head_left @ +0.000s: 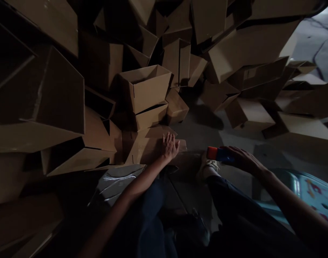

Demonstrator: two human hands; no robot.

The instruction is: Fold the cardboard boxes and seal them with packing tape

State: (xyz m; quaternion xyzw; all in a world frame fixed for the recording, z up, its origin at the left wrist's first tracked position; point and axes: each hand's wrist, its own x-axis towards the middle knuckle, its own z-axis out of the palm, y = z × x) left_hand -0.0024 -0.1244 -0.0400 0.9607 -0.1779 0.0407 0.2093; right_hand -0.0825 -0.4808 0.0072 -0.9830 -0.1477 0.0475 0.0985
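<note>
My left hand lies palm down with its fingers stretched out on a low cardboard box, near the right end of its top. To the right, my right hand is closed around a blue hand-held tool with an orange-red end that points left; its exact kind cannot be made out in the dim light. The tool is held above the floor and apart from the box, over my shoe. Just beyond the low box, an open-topped carton is stacked on another box.
Many empty cardboard boxes are heaped ahead and to the left, including a large box. Several more lie at the right, such as a long carton. A turquoise plastic stool stands at my right on the grey floor.
</note>
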